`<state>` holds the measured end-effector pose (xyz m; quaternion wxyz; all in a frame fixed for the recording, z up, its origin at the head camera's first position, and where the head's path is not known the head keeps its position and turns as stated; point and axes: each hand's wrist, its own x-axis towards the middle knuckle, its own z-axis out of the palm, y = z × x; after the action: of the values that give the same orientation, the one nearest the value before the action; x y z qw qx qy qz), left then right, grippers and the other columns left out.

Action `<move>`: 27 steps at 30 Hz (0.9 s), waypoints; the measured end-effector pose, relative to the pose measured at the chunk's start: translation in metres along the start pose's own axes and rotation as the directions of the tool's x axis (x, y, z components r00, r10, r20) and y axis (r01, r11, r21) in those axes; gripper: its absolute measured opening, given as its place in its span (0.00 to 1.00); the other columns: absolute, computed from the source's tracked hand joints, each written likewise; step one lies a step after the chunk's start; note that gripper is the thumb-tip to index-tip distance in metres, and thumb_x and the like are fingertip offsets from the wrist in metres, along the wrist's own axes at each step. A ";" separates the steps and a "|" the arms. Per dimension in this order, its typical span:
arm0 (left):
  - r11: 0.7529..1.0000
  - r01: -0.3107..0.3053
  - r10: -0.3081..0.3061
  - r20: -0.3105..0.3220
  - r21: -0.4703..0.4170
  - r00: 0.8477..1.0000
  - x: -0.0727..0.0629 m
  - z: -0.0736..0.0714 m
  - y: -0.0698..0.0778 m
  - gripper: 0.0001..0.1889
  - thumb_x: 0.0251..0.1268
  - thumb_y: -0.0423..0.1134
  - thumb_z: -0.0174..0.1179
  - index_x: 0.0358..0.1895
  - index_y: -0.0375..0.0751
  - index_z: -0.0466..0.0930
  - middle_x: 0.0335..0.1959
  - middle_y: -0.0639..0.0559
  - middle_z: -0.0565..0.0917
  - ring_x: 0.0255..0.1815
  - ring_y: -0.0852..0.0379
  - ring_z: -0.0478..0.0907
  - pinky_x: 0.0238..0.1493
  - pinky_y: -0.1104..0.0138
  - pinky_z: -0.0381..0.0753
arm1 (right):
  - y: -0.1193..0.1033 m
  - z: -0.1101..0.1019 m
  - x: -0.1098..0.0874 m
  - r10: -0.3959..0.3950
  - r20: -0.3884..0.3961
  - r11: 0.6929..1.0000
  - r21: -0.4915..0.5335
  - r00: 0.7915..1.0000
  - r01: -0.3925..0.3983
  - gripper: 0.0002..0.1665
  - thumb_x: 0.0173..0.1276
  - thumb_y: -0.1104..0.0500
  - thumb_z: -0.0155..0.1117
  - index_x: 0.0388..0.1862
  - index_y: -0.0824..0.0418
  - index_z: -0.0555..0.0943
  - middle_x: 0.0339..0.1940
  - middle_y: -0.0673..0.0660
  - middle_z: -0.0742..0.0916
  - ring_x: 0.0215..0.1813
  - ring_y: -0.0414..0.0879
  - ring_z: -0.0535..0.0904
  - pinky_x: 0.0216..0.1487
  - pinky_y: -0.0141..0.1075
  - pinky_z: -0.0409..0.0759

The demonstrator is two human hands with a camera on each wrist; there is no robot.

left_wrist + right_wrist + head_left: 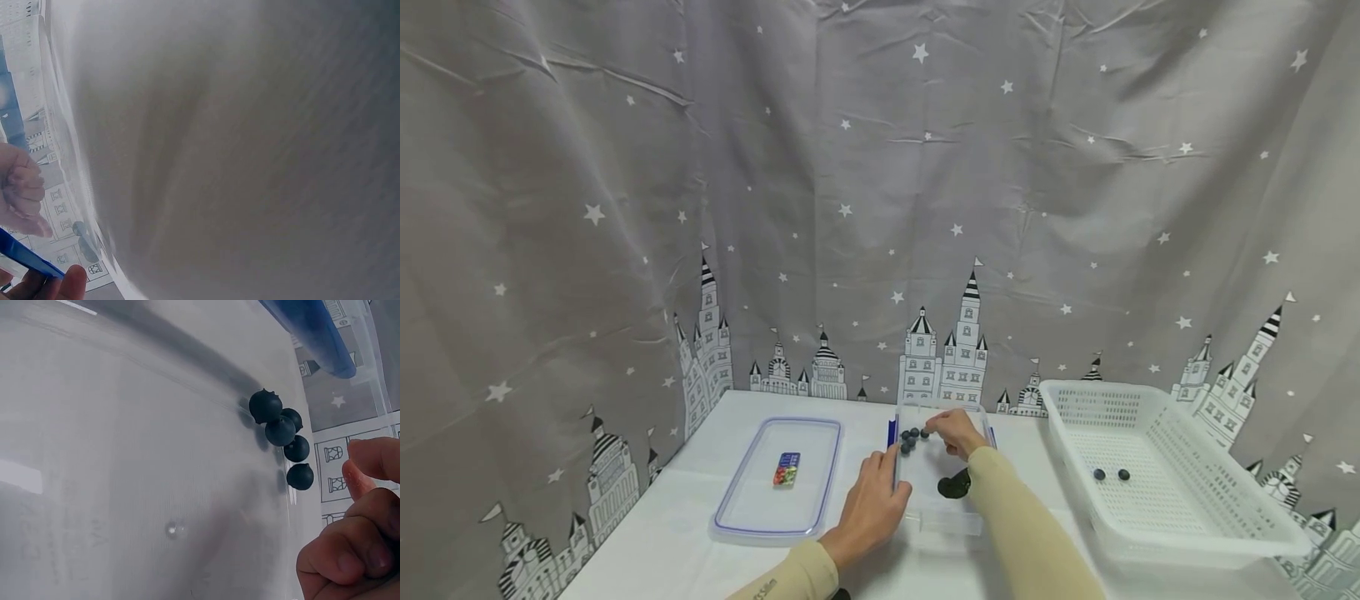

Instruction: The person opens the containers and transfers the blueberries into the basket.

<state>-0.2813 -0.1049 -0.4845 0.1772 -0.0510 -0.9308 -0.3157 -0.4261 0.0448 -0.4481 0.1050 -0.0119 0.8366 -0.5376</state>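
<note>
A clear plastic food box (951, 523) with blue side clips stands mid-table. Several blueberries (280, 431) are bunched by its far left corner. My left hand (868, 500) holds the box's left side, its fingertips at a blue clip (25, 253) in the left wrist view. Over the box's far part, my right hand (957, 432) has thumb and index finger extended close to the nearest blueberry (300, 477). The right wrist view shows nothing between those fingertips, while the other fingers are curled. A dark rounded thing (953, 485) lies beside the right sleeve, partly covered.
To the left lies a clear lid (748, 527) with a blue seal and a colourful label (786, 471). A white perforated basket (1187, 546) stands at the right, with two blueberries (1111, 475) inside. Behind the table hangs a grey curtain (880, 208) with stars and castles.
</note>
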 end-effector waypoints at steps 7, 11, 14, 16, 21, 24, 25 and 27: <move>1.000 0.003 -0.003 0.004 0.001 1.000 0.000 0.001 -0.001 0.33 0.67 0.46 0.50 0.75 0.37 0.65 0.54 0.45 0.75 0.50 0.55 0.71 0.52 0.55 0.78 | 0.006 0.005 0.009 0.014 -0.051 1.000 -0.004 0.999 -0.015 0.17 0.64 0.62 0.65 0.51 0.67 0.85 0.26 0.53 0.81 0.18 0.39 0.53 0.21 0.31 0.58; 1.000 -0.001 0.001 0.002 0.001 1.000 0.000 0.001 -0.002 0.34 0.67 0.46 0.50 0.75 0.37 0.64 0.54 0.45 0.74 0.50 0.54 0.71 0.53 0.54 0.78 | 0.012 0.006 0.014 0.018 -0.080 1.000 -0.020 0.997 -0.020 0.18 0.63 0.62 0.66 0.50 0.68 0.85 0.44 0.62 0.86 0.20 0.41 0.57 0.22 0.33 0.61; 1.000 -0.005 0.005 -0.002 0.003 1.000 -0.001 0.000 -0.001 0.33 0.67 0.46 0.50 0.75 0.37 0.65 0.55 0.45 0.75 0.51 0.53 0.72 0.54 0.53 0.78 | 0.015 0.005 0.017 0.026 -0.088 0.999 -0.022 0.996 -0.028 0.19 0.62 0.61 0.67 0.51 0.68 0.85 0.45 0.64 0.85 0.24 0.43 0.62 0.24 0.34 0.64; 1.000 -0.010 0.010 -0.004 0.005 1.000 -0.002 -0.001 0.000 0.33 0.67 0.45 0.51 0.74 0.36 0.65 0.54 0.44 0.75 0.51 0.53 0.72 0.54 0.53 0.78 | 0.016 0.006 0.017 0.035 -0.095 0.999 -0.029 0.995 -0.038 0.19 0.62 0.61 0.67 0.51 0.68 0.85 0.45 0.63 0.84 0.28 0.45 0.66 0.26 0.34 0.67; 1.000 -0.010 0.010 -0.002 0.016 1.000 -0.002 -0.002 0.001 0.33 0.67 0.45 0.50 0.74 0.35 0.65 0.54 0.44 0.74 0.51 0.53 0.72 0.54 0.53 0.78 | 0.018 0.007 0.016 0.066 -0.116 0.997 -0.027 0.991 -0.070 0.20 0.62 0.60 0.67 0.52 0.67 0.85 0.41 0.59 0.81 0.32 0.46 0.68 0.29 0.35 0.69; 1.000 -0.010 0.010 -0.004 0.021 1.000 -0.002 -0.001 0.000 0.33 0.67 0.45 0.50 0.74 0.35 0.65 0.54 0.45 0.74 0.51 0.53 0.72 0.54 0.54 0.78 | 0.020 0.008 0.018 0.069 -0.122 0.997 -0.019 0.990 -0.072 0.19 0.62 0.60 0.67 0.51 0.67 0.84 0.38 0.58 0.81 0.26 0.45 0.63 0.28 0.35 0.66; 1.000 -0.012 0.012 -0.007 0.018 1.000 -0.001 -0.001 0.000 0.33 0.67 0.45 0.50 0.74 0.35 0.65 0.54 0.44 0.75 0.51 0.53 0.72 0.54 0.54 0.78 | 0.021 0.009 0.018 0.065 -0.124 0.997 -0.022 0.990 -0.068 0.19 0.62 0.60 0.68 0.51 0.68 0.84 0.38 0.58 0.81 0.26 0.44 0.64 0.28 0.35 0.66; 1.000 -0.016 0.016 -0.008 0.018 1.000 -0.001 -0.001 0.000 0.33 0.66 0.45 0.50 0.74 0.35 0.65 0.53 0.44 0.75 0.51 0.53 0.72 0.53 0.54 0.78 | 0.023 0.009 0.019 0.065 -0.125 0.997 -0.029 0.990 -0.069 0.18 0.62 0.61 0.68 0.50 0.68 0.84 0.39 0.59 0.82 0.27 0.45 0.65 0.28 0.36 0.68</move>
<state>-0.2799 -0.1052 -0.4842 0.1840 -0.0558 -0.9324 -0.3059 -0.4405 0.0436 -0.4752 0.0705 0.0482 0.8501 -0.5196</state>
